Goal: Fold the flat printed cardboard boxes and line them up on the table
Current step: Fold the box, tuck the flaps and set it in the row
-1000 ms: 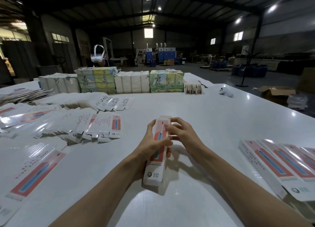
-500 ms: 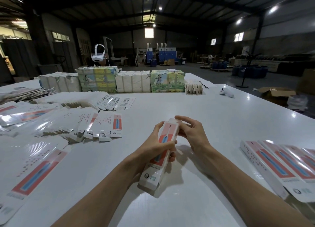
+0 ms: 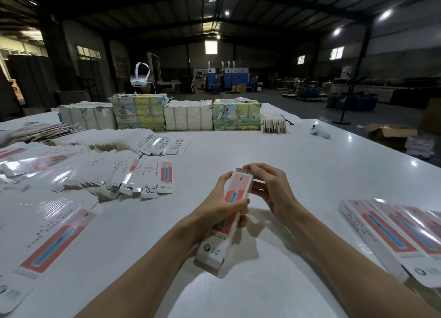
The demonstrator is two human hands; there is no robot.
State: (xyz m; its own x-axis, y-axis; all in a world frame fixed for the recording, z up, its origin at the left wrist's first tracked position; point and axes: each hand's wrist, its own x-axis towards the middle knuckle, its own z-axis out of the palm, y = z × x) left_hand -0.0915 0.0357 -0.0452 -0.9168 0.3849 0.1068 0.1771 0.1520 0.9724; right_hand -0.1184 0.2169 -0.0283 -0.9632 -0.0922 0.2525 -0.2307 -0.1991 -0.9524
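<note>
White table [image 3: 310, 174]; box [image 3: 238, 186] long axis away-right; left hand [image 3: 214, 212] grips middle, right hand [image 3: 272, 188] pinches far end.

Slim white-and-pink box [image 3: 238, 186] tilted, far flap open, flat blanks [image 3: 152, 174] fanned left, folded boxes [image 3: 381, 231] lined right

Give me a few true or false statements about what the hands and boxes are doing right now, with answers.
1. The left hand grips the box around its middle. True.
2. The right hand rests flat on the table. False: it pinches the box's far end.
3. Folded boxes lie in a row on the right. True.
4. The flat boxes are on the right too. False: they spread across the left.
</note>
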